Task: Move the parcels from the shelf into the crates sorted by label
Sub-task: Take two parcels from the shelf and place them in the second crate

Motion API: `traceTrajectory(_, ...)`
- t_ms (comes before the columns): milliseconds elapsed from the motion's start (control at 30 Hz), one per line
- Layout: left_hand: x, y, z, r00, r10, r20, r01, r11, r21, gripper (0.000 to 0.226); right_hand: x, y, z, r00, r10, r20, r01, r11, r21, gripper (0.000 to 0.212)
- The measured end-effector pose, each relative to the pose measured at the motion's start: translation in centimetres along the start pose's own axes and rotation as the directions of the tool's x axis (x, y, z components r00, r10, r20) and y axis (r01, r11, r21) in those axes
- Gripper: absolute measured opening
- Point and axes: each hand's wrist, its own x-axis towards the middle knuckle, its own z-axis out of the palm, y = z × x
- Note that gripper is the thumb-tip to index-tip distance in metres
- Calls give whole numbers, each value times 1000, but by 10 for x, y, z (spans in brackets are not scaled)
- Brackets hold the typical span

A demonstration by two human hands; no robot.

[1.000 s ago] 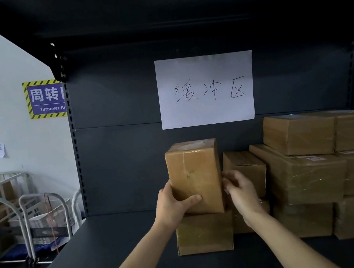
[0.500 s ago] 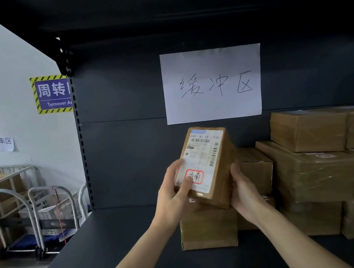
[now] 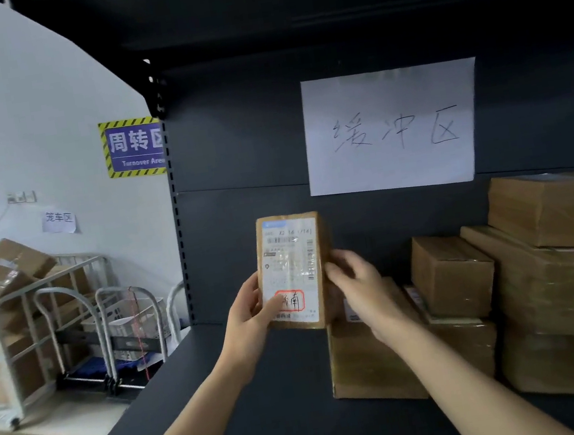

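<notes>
I hold a small brown parcel [image 3: 289, 254] upright in the air, above the dark shelf board [image 3: 263, 418], its white shipping label facing me with a red-circled mark near the bottom. My left hand [image 3: 252, 319] grips its lower left edge, thumb on the label. My right hand [image 3: 356, 281] holds its right side with curled fingers. Several more brown parcels [image 3: 553, 263] are stacked on the shelf at the right. No crates are in view.
A white sheet of paper [image 3: 389, 129] with handwriting hangs on the shelf's back panel. To the left stand metal roll cages [image 3: 13, 314] with cardboard boxes and hand trolleys [image 3: 123, 327] with a white basket. Wall signs [image 3: 133, 147] hang beyond the shelf's left post.
The parcel came off the stack, turned so its label faces me, and moved left away from the other parcels. My view shifted to the left as well.
</notes>
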Motion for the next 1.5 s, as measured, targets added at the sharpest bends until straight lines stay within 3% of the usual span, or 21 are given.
traceTrajectory(167,-2,-26,-53,989,-15,-145,34,992,125,39,-4,-2,61,959,35,282,-13,997,-80,45)
traceTrajectory(333,-11,-60,-80,961,-127,-246,198,936,292,38,-10,26,96,891,183,416,-133,980,-147,51)
traceTrajectory(533,-12,-70,-80,964,-134,-230,238,822,517,54,-12,48,101,870,249,425,-161,959,-232,60)
traceTrajectory(667,-8,-63,-76,961,27,-275,156,769,620,74,-5,46,89,892,244,380,-132,946,-298,66)
traceTrajectory(767,-10,-47,-59,932,183,-314,100,702,706,70,-2,36,72,920,185,347,-68,944,-323,67)
traceTrajectory(867,-17,-33,-36,921,316,-229,-27,637,771,60,-2,25,53,947,94,306,29,926,-376,65)
traceTrajectory(1000,-18,-30,-2,940,329,-91,-138,609,781,61,-5,10,18,978,-18,208,98,919,-382,58)
traceTrajectory(1100,-16,-34,24,977,213,11,-153,665,731,43,-7,11,-25,996,-48,69,75,877,-475,52)
traceTrajectory(1200,-12,-43,47,999,-24,33,-3,760,650,48,-11,29,-71,994,56,-95,-102,802,-588,47)
traceTrajectory(1333,-9,-39,75,913,-405,53,356,852,383,59,-27,53,-99,957,220,-191,-291,685,-668,33)
traceTrajectory(1500,-12,-39,88,844,-518,136,495,852,170,49,-38,64,-91,947,276,-164,-316,710,-629,38)
